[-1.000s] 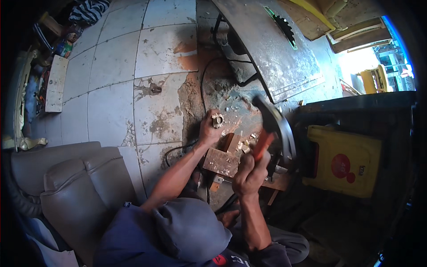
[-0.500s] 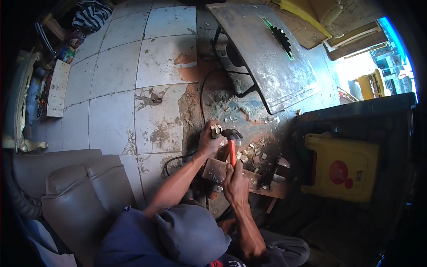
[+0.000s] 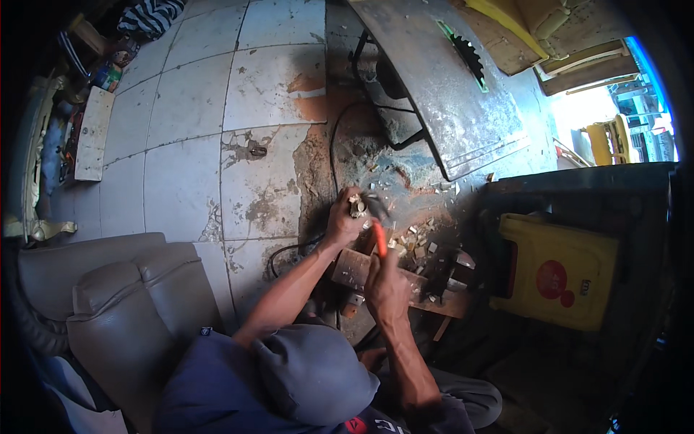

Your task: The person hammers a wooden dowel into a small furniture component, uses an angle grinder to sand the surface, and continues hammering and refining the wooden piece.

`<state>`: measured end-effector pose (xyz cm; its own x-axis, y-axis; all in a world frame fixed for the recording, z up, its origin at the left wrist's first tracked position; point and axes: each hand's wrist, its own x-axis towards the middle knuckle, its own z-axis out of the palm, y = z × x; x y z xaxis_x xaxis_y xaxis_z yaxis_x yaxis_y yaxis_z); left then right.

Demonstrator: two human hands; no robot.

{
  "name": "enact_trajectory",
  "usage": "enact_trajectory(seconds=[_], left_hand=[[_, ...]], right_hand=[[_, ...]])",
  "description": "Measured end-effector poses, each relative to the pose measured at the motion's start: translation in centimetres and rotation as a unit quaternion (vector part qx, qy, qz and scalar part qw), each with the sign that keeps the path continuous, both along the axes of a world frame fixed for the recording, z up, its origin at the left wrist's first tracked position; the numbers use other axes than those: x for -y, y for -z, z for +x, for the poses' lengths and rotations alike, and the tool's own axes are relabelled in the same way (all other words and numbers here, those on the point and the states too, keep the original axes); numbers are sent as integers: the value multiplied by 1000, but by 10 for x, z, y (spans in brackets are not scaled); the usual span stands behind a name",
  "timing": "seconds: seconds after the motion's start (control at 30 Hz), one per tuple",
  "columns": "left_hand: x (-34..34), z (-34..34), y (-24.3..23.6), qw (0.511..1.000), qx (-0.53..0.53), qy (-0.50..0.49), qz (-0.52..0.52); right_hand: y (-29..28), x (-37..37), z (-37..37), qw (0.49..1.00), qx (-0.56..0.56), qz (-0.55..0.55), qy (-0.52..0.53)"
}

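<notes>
My left hand (image 3: 343,223) is closed round a short upright piece with a round, metal-looking end (image 3: 358,207); the lower part is hidden by my fingers. My right hand (image 3: 388,289) grips a claw hammer (image 3: 380,239) by its orange handle. The dark hammer head, smeared by motion, is right beside the top of the held piece; whether they touch I cannot tell. Below both hands lies a wooden plank (image 3: 350,268), with several small wood offcuts (image 3: 419,252) just beyond it. A dark metal tool (image 3: 461,273) lies at the plank's right end.
A table saw (image 3: 463,116) with its toothed blade (image 3: 470,58) exposed stands ahead. A black cord (image 3: 333,148) runs over the dusty tiles. To my right is a yellow plastic container (image 3: 560,271); a brown padded seat (image 3: 144,304) is on my left.
The hammer head has swung slightly closer to the held piece and is blurred now. My left hand keeps its grip. The whole view has shifted a little.
</notes>
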<state>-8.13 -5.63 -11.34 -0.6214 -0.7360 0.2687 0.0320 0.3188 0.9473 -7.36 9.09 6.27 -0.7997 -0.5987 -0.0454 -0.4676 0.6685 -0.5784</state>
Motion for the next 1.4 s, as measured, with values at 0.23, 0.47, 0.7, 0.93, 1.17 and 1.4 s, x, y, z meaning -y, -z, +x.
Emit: enact_trajectory(seconds=[0.23, 0.47, 0.7, 0.93, 1.17, 1.4], left_hand=[[1, 4, 2, 1000, 12, 11, 26], [1, 6, 8, 1000, 10, -6, 21], [-1, 3, -8, 998, 1, -1, 63], [6, 3, 16, 1000, -15, 12, 9], [-5, 6, 13, 998, 12, 25, 64], [1, 4, 2, 1000, 21, 7, 14]], right_hand=[[-29, 17, -7, 997, 41, -60, 25], [-33, 13, 9, 989, 66, -119, 56], [-25, 5, 9, 994, 98, -5, 55], [2, 4, 3, 997, 57, 32, 45], [-6, 9, -4, 996, 53, 66, 2], [-7, 10, -2, 995, 82, 38, 37]])
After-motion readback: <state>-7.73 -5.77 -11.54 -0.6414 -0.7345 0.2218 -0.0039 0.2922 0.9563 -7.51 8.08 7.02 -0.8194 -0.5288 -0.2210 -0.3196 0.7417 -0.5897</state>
